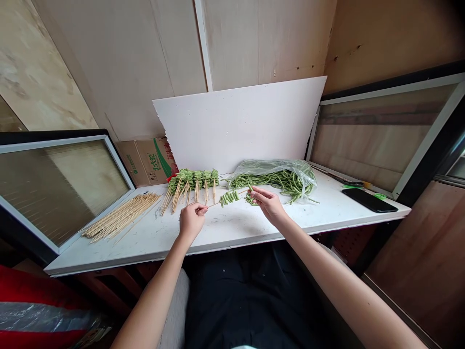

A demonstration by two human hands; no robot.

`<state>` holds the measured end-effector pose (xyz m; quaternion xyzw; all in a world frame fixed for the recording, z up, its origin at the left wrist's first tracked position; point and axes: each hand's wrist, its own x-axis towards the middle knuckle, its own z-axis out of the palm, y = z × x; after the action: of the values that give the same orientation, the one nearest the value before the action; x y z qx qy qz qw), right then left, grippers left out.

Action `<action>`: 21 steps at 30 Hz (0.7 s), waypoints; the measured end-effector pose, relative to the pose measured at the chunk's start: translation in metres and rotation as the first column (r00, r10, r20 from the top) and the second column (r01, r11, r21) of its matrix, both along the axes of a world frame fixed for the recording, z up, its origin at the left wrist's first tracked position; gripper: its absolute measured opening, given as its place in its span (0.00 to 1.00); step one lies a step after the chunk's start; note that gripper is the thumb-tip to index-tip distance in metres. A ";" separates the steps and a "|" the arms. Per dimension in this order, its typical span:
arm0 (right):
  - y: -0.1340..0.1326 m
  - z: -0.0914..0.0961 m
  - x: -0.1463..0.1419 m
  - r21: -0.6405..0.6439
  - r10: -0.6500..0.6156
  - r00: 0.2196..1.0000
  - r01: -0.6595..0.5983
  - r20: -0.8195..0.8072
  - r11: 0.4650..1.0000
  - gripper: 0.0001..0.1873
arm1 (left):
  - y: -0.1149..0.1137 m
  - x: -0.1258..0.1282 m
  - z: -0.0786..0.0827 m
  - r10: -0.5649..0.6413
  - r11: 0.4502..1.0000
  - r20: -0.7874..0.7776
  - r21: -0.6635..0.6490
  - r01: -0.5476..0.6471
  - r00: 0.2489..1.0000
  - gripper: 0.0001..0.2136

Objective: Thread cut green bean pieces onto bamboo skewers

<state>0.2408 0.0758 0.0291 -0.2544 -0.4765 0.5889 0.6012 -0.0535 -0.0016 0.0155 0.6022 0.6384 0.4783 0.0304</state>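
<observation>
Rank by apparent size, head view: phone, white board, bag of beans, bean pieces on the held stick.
1. White board
2. Bag of beans
3. Phone
4. Bean pieces on the held stick

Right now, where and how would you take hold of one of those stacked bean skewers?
I'd pinch its bare stick end, coming from the person's side. The stacked bean skewers point those thin ends toward the person, while the green bean pieces crowd together farther back, so gripping there would probably disturb neighbours.
</observation>
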 end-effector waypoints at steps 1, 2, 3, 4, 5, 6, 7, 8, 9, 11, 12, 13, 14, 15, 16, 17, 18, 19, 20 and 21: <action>0.000 0.000 0.000 0.000 -0.006 1.000 0.006 0.005 1.000 0.21 | 0.000 0.000 0.000 0.003 1.000 -0.010 0.002 -0.003 1.000 0.06; 0.000 -0.001 0.000 0.004 -0.016 1.000 0.016 0.013 1.000 0.22 | -0.001 0.000 0.001 0.007 1.000 -0.020 0.003 -0.007 1.000 0.06; 0.000 -0.001 0.000 0.013 -0.029 0.999 0.029 0.025 1.000 0.22 | -0.001 0.000 0.001 0.010 1.000 -0.028 0.003 -0.010 1.000 0.06; 0.000 -0.002 0.000 0.026 -0.045 0.998 0.044 0.037 0.999 0.22 | -0.002 0.000 0.002 0.014 1.000 -0.034 0.004 -0.014 0.999 0.06; 0.001 -0.002 0.000 0.041 -0.062 0.997 0.060 0.049 0.997 0.22 | -0.002 0.000 0.002 0.017 1.000 -0.039 0.005 -0.017 0.999 0.06; 0.001 -0.003 0.001 0.057 -0.077 0.995 0.074 0.057 0.996 0.23 | -0.003 0.000 0.003 0.021 1.000 -0.045 0.007 -0.020 0.999 0.06; 0.002 -0.004 0.001 0.071 -0.089 0.994 0.085 0.062 0.994 0.23 | -0.003 0.001 0.004 0.024 1.000 -0.052 0.010 -0.023 0.998 0.06; 0.002 -0.004 0.001 0.082 -0.098 0.993 0.093 0.064 0.992 0.23 | -0.004 0.001 0.005 0.027 1.000 -0.060 0.014 -0.026 0.998 0.07; 0.002 -0.004 0.002 0.089 -0.106 0.992 0.100 0.064 0.991 0.23 | -0.005 0.002 0.007 0.029 0.999 -0.069 0.017 -0.028 0.997 0.07; 0.001 -0.004 0.001 0.093 -0.119 0.991 0.112 0.067 0.989 0.23 | -0.008 0.005 0.009 0.035 0.999 -0.088 0.025 -0.032 0.996 0.08; 0.000 -0.004 0.001 0.094 -0.129 0.989 0.122 0.069 0.988 0.23 | -0.009 0.006 0.010 0.037 0.999 -0.101 0.027 -0.034 0.994 0.08; -0.001 -0.003 0.000 0.095 -0.142 0.987 0.135 0.074 0.986 0.23 | -0.010 0.008 0.011 0.034 0.999 -0.117 0.027 -0.031 0.993 0.09; -0.002 -0.003 -0.001 0.097 -0.160 0.984 0.152 0.081 0.984 0.22 | -0.011 0.009 0.012 0.030 0.999 -0.133 0.025 -0.027 0.991 0.10; -0.004 -0.002 -0.002 0.101 -0.184 0.978 0.175 0.093 0.979 0.22 | -0.011 0.010 0.012 0.029 0.999 -0.145 0.023 -0.026 0.989 0.10; -0.005 -0.001 -0.002 0.108 -0.219 0.970 0.207 0.107 0.972 0.21 | -0.012 0.010 0.011 0.034 0.999 -0.150 0.022 -0.031 0.988 0.11; -0.007 0.000 -0.002 0.126 -0.263 0.957 0.248 0.123 0.961 0.21 | -0.011 0.010 0.010 0.044 0.999 -0.148 0.021 -0.041 0.988 0.11; -0.008 0.001 -0.002 0.155 -0.314 0.939 0.293 0.141 0.943 0.21 | -0.011 0.010 0.009 0.060 0.998 -0.143 0.020 -0.058 0.988 0.11; -0.009 0.002 0.000 0.196 -0.363 0.918 0.331 0.159 0.923 0.20 | -0.010 0.008 0.008 0.080 0.997 -0.136 0.021 -0.078 0.987 0.11; -0.009 0.004 0.002 0.241 -0.403 0.898 0.358 0.174 0.902 0.20 | -0.009 0.006 0.007 0.100 0.995 -0.128 0.023 -0.098 0.987 0.10; -0.009 0.006 0.004 0.284 -0.433 0.882 0.373 0.186 0.883 0.20 | -0.008 0.004 0.005 0.115 0.993 -0.119 0.026 -0.113 0.986 0.09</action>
<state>0.2449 0.0666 0.0347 -0.3445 -0.5504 0.3521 0.6741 -0.0495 -0.0094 0.0209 0.5928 0.6680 0.4480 -0.0413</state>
